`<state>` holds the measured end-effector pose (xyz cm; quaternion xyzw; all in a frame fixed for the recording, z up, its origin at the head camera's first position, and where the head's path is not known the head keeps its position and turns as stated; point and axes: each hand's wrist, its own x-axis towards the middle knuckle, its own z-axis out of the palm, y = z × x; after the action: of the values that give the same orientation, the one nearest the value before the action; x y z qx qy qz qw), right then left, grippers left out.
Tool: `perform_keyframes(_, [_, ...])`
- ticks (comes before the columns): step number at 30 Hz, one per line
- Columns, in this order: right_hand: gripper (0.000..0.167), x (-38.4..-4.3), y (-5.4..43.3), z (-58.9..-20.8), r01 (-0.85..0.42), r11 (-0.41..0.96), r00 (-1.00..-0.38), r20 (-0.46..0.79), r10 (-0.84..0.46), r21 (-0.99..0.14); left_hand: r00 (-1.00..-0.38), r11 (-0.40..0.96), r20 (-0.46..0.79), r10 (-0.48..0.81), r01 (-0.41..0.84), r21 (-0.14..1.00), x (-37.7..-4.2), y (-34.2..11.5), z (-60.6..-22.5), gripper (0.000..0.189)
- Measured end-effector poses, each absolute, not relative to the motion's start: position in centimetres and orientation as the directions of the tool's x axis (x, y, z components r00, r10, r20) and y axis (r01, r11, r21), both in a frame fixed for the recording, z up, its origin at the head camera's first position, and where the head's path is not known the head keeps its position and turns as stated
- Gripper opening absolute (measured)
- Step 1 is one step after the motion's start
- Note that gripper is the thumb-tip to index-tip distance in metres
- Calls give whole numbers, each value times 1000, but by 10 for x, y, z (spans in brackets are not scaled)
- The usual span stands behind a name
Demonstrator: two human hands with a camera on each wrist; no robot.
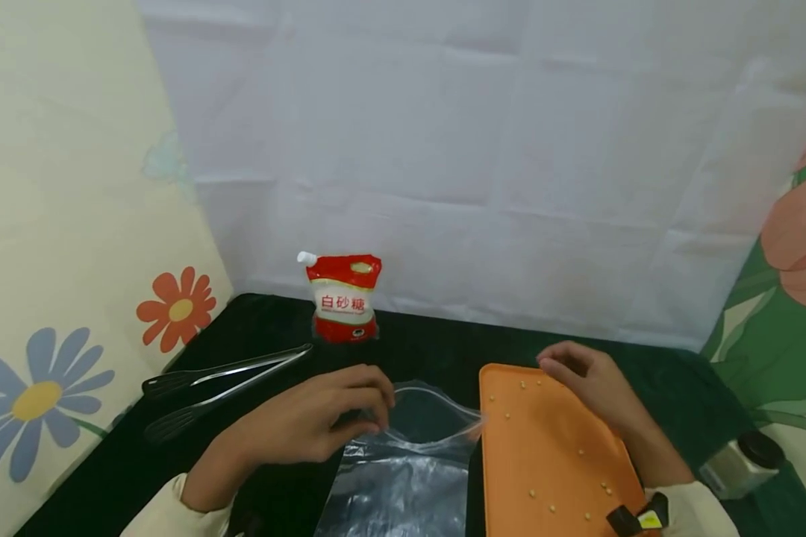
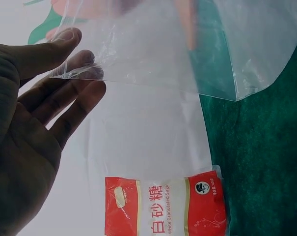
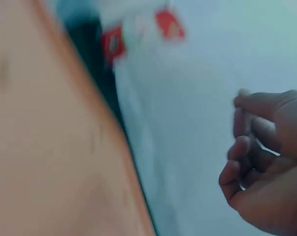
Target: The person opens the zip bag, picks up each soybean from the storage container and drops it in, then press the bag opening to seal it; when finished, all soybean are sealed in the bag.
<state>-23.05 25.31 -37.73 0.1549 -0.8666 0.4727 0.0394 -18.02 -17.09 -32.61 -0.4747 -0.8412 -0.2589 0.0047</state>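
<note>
My left hand (image 1: 309, 418) pinches the rim of a clear zip bag (image 1: 403, 488) between thumb and fingers. The bag's mouth gapes in a rounded loop, and its right end meets the board's left edge. In the left wrist view, thin plastic (image 2: 138, 61) passes between the fingertips. My right hand (image 1: 594, 384) hovers by the far right of an orange board (image 1: 510, 455), fingers curled and thumb tip close to the forefinger. The right wrist view is blurred; no held thing can be made out there. Several small pale beans (image 1: 580, 451) lie scattered on the board.
A red and white sugar pouch (image 1: 344, 298) with a white cap stands at the back. Metal tongs (image 1: 269, 373) with dark grips lie to the left. A dark-lidded clear jar (image 1: 739, 470) is at the right. Behind the dark green cloth hangs a white sheet (image 1: 443, 149).
</note>
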Motion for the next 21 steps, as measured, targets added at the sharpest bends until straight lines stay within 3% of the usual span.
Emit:
perform_keyframes(4, [24,-208,215,-358,-342,289,-916,250,-313,-894,-551,418,250,796,800,430,-180,-170,-325,20])
perform_keyframes(8, [16,-190,183,-353,-431,208,-844,311,-437,-878,-538,398,262,801,806,439,-179,-169,-326,19])
perform_keyframes(13, [16,-180,162,-356,-512,246,-792,341,-506,-823,-528,379,272,805,809,449,-179,-169,-328,20])
perform_keyframes(21, [16,-192,181,-351,-500,410,-852,348,-391,-763,-534,396,270,801,811,431,-180,-171,-325,22])
